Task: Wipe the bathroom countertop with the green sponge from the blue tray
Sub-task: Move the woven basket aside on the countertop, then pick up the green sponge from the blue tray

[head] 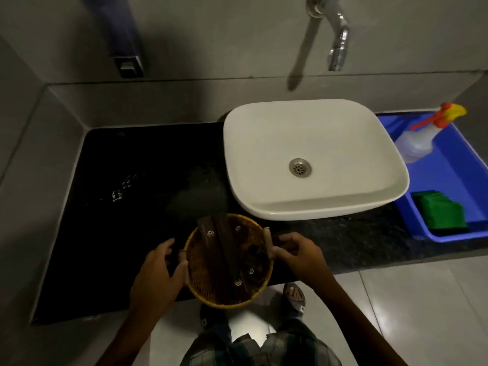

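The green sponge (439, 213) lies in the near end of the blue tray (460, 165), at the right end of the black countertop (126, 207). Neither hand is near it. Both hands hold a round wicker basket (250, 291) at the counter's front edge, in front of the basin. My left hand (158, 276) grips the basket's left handle and my right hand (298, 253) grips its right handle. Several dark brown boxes stand and lie inside the basket.
A white countertop basin (311, 159) sits between the basket and the tray, under a chrome wall tap (336, 33). A spray bottle (422, 140) with an orange and yellow head lies in the far end of the tray. Grey tiled walls close the left and back.
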